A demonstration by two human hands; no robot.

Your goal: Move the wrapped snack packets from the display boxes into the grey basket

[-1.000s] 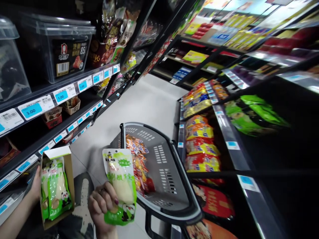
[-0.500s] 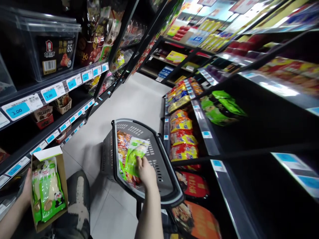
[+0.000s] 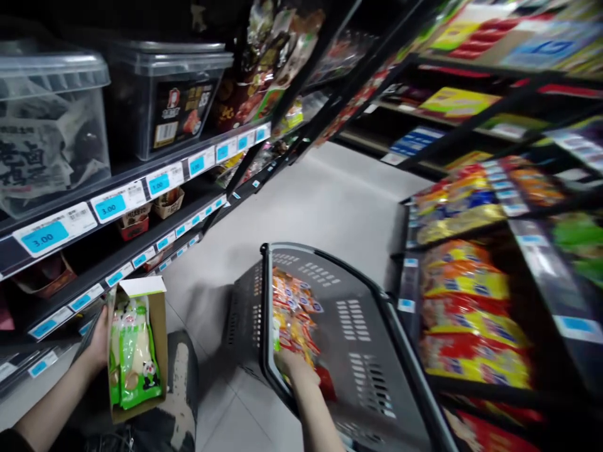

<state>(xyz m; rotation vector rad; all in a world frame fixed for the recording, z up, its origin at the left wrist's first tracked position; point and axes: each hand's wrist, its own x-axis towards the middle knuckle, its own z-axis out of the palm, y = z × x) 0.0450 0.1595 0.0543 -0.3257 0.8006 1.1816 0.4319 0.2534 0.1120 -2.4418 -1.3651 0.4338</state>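
Observation:
My left hand (image 3: 100, 336) is closed on the side of an open cardboard box (image 3: 162, 351), held tilted above my knee. Inside the box are green-and-clear snack packets (image 3: 134, 361) with a panda print. To the right, my right hand (image 3: 298, 370) reaches down into a grey shopping basket (image 3: 343, 276), close to its near-left rim. Its fingers point down and are hidden, so whether they hold anything does not show. Orange and red snack packets (image 3: 296, 307) lie along the basket's left side, and a sliver of green shows beside them.
Shelves with price tags (image 3: 120, 201) run along the left, bearing clear plastic tubs (image 3: 51, 138). On the right, racks hold red and yellow snack bags (image 3: 475, 358). Pale floor tiles (image 3: 282, 207) run between them. My knee (image 3: 181, 376) is beside the box.
My right hand has gone lower, toward the basket's near-left side; the green packet it held is now mostly out of sight. The view has turned left, and the left hand still holds the box.

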